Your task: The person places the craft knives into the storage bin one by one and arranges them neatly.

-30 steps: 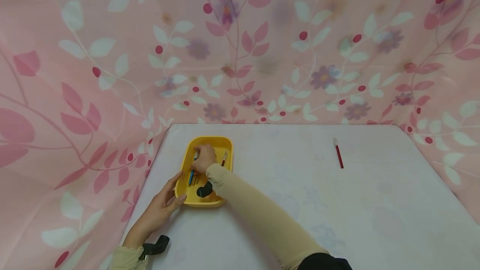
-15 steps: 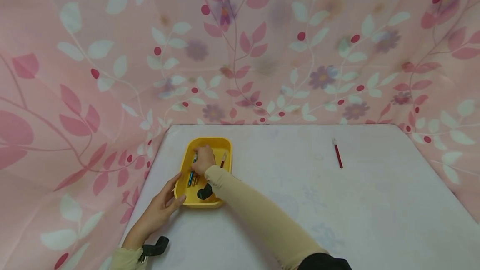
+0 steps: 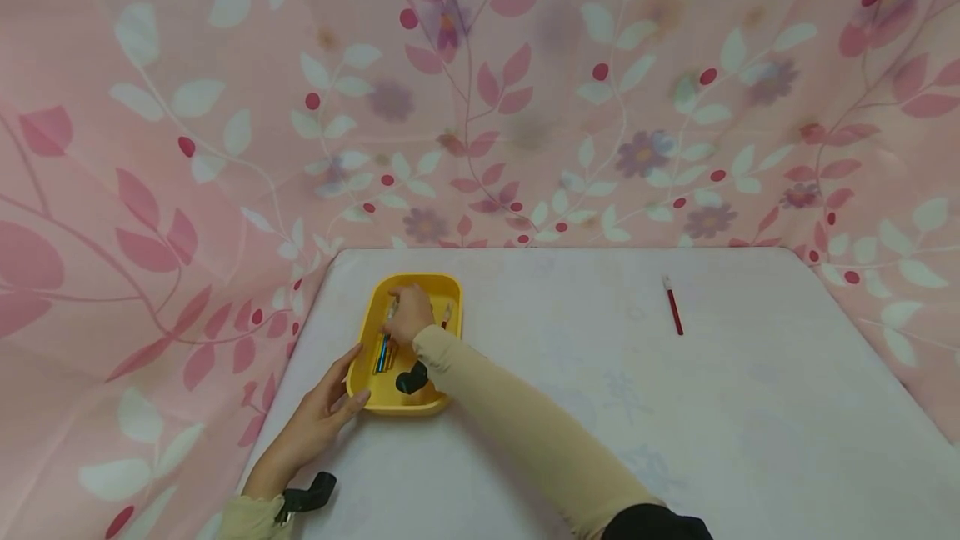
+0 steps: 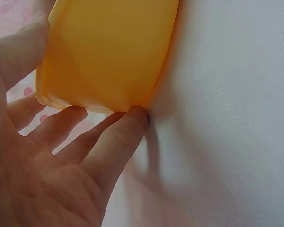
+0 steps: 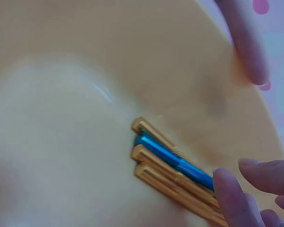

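My left hand (image 3: 322, 411) holds the left near corner of a yellow tray (image 3: 411, 410), thumb at the near end and fingers along the outer left side. In the left wrist view the fingertips (image 4: 137, 116) touch the tray's outside wall (image 4: 109, 56). My right hand (image 3: 408, 315) reaches inside the tray and grips slim pen-like metal tools at their far part. The right wrist view shows a blue tool (image 5: 165, 153) beside several gold tools (image 5: 161, 165), with knurled barrels; fingers (image 5: 229, 194) cover their other ends. A dark red tool (image 3: 447, 317) lies apart at the tray's right side.
Another red tool (image 3: 673, 307) with a pale tip lies on the white table (image 3: 570, 357), far to the right. Pink floral cloth (image 3: 480, 107) hangs behind the table and at both sides. My right forearm (image 3: 517, 423) crosses over the tray's near right corner.
The right hand has shifted slightly to the right inside the tray, and the blue and gold tools under it have moved a little. The left hand keeps its place on the tray.
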Tool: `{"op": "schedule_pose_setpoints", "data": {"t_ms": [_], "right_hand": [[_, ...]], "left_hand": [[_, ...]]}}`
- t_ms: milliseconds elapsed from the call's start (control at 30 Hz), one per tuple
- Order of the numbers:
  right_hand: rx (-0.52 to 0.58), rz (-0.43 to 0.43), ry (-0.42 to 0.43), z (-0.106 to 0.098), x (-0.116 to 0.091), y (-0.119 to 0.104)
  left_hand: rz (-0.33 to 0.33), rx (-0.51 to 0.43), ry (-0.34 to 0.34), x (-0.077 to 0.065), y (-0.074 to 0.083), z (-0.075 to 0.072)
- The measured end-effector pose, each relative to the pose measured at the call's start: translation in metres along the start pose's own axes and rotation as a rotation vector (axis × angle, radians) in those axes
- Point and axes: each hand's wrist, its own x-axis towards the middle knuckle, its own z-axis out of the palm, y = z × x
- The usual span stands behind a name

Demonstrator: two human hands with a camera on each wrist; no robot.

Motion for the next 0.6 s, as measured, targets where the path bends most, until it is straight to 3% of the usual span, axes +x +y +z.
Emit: {"op": "schedule_pose_setpoints", "data": {"t_ms": [100, 333, 600], "right_hand": [[0.04, -0.017, 0.005, -0.003, 0.002, 0.001], [0.401, -0.022, -0.08, -0.025, -0.011, -0.004], [0.491, -0.136, -0.121, -0.074, -0.031, -0.016]], "left_hand": [[-0.006, -0.016, -0.001, 0.0, 0.001, 0.0], [-0.003, -0.019, -0.006, 0.0, -0.001, 0.001], [-0.005, 0.004, -0.005, 0.001, -0.001, 0.0]]}}
